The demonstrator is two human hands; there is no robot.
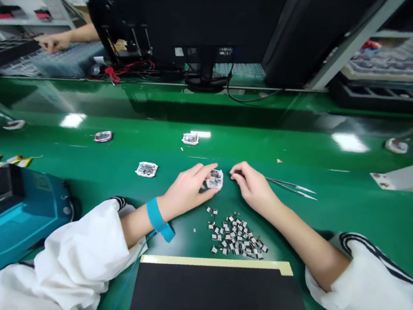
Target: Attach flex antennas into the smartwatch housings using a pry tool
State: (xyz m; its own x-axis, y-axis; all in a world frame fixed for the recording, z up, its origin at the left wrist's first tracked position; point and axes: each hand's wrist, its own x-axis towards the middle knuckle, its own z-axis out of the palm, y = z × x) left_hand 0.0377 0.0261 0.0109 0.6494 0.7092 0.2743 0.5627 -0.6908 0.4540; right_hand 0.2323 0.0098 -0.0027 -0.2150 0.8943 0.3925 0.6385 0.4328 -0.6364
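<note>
Our left hand (pixel 187 190) pinches a small white circuit module (pixel 214 179) by its edges between the fingertips, a light hold that leaves its face clear, on the green bench mat (pixel 230 145). Our right hand (pixel 253 187) curls closed at the tail of steel tweezers (pixel 290 187); we cannot tell whether it grips them. A pile of tiny components (pixel 236 235) lies just nearer us.

Bright shot overall, but that glossy green bench (pixel 230 143) throws back hard white glare from the overhead lights, and shadows stay faint. The small white circuit module (pixel 214 179) under your left hand (pixel 185 190) looks fairly sharp, just soft on fine detail. Your wide lens warps the edges, especially your white sleeve (pixel 372 298).
</note>
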